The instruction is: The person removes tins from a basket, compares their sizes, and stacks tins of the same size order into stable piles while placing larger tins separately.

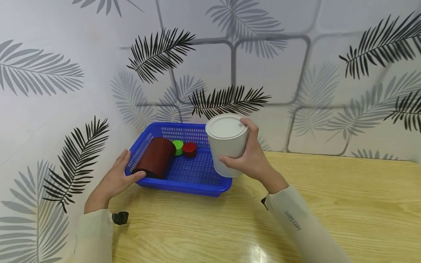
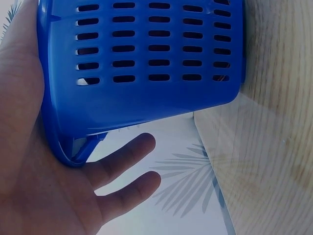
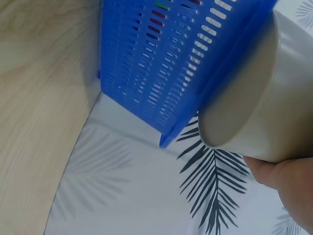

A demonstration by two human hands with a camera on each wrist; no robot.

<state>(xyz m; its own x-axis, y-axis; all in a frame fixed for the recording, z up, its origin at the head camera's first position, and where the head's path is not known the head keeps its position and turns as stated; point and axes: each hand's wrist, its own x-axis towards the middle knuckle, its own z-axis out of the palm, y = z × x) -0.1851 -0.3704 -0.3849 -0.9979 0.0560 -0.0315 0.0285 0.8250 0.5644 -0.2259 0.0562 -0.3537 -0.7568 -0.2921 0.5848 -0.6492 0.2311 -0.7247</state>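
Observation:
My right hand (image 1: 246, 157) grips a white, round, tapered tub (image 1: 227, 146) over the right end of a blue plastic basket (image 1: 184, 186). The thumb lies on the tub's near side and a finger reaches its upper rim. The tub's top face is flat with a raised ring; whether that is a lid or a base I cannot tell. At the basket's near left corner rests my left hand (image 1: 113, 180), thumb over the rim, fingers along the outer left side. In the left wrist view, two fingers (image 2: 129, 191) extend straight past the basket wall (image 2: 161, 98).
Inside the basket lie a dark red-brown cylinder (image 1: 156, 157), a small green round piece (image 1: 178, 147) and a small red round piece (image 1: 189, 149). The basket stands on a wooden table (image 1: 329, 190), against a wall (image 1: 269, 73) with a leaf pattern.

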